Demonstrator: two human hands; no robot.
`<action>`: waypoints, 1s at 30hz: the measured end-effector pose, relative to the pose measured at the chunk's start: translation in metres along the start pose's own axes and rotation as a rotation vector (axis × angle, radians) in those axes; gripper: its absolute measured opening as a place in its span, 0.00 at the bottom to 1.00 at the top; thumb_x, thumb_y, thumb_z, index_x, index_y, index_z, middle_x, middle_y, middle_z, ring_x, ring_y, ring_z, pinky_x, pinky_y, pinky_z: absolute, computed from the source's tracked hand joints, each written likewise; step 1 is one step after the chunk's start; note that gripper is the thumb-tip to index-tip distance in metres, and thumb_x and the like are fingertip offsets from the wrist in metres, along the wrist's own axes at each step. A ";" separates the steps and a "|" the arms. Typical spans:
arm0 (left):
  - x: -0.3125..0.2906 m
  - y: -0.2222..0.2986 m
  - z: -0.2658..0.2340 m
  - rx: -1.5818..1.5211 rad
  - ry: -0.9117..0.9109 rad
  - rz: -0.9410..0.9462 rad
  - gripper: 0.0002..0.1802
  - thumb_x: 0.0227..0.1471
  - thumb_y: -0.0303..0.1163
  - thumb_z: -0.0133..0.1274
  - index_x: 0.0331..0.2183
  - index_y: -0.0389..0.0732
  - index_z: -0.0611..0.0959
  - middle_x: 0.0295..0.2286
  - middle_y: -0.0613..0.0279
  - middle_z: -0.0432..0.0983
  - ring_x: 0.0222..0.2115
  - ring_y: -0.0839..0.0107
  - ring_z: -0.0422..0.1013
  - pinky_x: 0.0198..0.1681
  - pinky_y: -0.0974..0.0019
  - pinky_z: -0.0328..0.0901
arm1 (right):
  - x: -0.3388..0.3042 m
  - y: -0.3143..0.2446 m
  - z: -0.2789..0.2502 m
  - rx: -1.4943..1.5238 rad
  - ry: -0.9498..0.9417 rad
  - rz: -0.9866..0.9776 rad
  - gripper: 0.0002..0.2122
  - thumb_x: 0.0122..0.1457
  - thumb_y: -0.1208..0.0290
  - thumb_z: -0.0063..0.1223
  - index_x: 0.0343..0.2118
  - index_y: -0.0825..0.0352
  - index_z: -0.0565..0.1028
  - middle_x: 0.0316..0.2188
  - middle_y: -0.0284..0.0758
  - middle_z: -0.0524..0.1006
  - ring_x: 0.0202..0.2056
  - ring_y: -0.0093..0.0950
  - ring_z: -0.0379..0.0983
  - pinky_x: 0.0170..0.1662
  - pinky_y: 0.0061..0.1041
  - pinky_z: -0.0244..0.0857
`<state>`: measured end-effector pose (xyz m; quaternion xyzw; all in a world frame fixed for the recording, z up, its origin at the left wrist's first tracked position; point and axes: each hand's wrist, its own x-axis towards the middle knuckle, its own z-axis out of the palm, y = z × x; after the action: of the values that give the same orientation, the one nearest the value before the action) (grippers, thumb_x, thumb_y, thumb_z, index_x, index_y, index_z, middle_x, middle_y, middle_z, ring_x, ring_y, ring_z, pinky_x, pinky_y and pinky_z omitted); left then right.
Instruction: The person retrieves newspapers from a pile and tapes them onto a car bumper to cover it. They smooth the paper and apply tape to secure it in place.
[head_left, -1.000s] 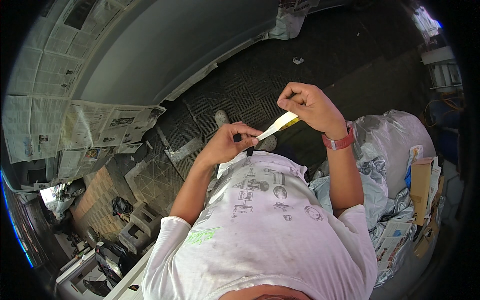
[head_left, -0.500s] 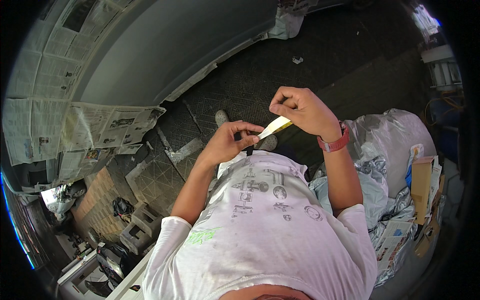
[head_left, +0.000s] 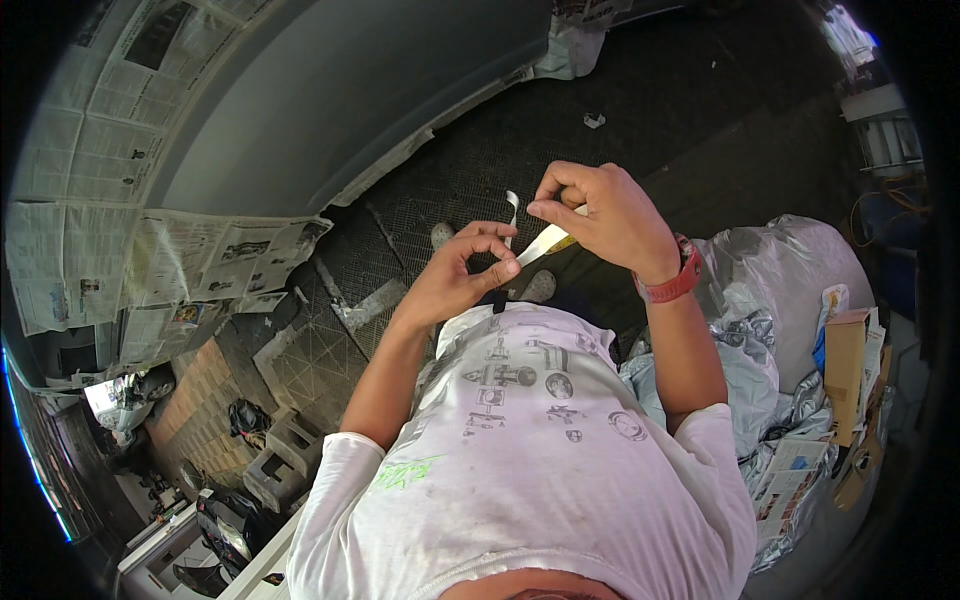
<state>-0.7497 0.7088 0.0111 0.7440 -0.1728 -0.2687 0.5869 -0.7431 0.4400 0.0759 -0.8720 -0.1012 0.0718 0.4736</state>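
Observation:
A strip of tape (head_left: 543,245), white with a yellow edge, is stretched between my hands above my shoes. The thumb and a finger of my left hand (head_left: 462,275) pinch its lower end. A narrow white tail (head_left: 513,207) sticks up past those fingers and curls at the tip. My right hand (head_left: 612,220), with a red watch (head_left: 672,283) at the wrist, is closed on the upper end with bent fingers. Part of the tape is hidden behind the right fingers.
A grey curved vehicle panel (head_left: 350,90) runs across the upper left, with newspaper (head_left: 215,250) along its edge. At right lie a plastic-wrapped bundle (head_left: 790,280) and cardboard (head_left: 846,370). A grey plastic stool (head_left: 275,475) is lower left. Crumpled paper (head_left: 594,121) lies on the dark floor.
Both hands have risen slightly, away from my body. A thin white tail of the strip now shows beyond my left fingers.

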 end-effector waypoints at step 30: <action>0.001 0.037 -0.014 0.138 -0.007 0.029 0.08 0.60 0.31 0.69 0.41 0.43 0.93 0.21 0.74 0.76 0.25 0.82 0.68 0.73 0.47 0.53 | 0.001 -0.029 -0.022 -0.121 0.067 -0.039 0.11 0.63 0.63 0.70 0.33 0.65 0.80 0.12 0.32 0.73 0.13 0.22 0.61 0.22 0.28 0.52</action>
<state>-0.7383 0.7094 0.0488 0.7792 -0.2037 -0.2505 0.5373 -0.7401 0.4378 0.1117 -0.8987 -0.1063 0.0270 0.4246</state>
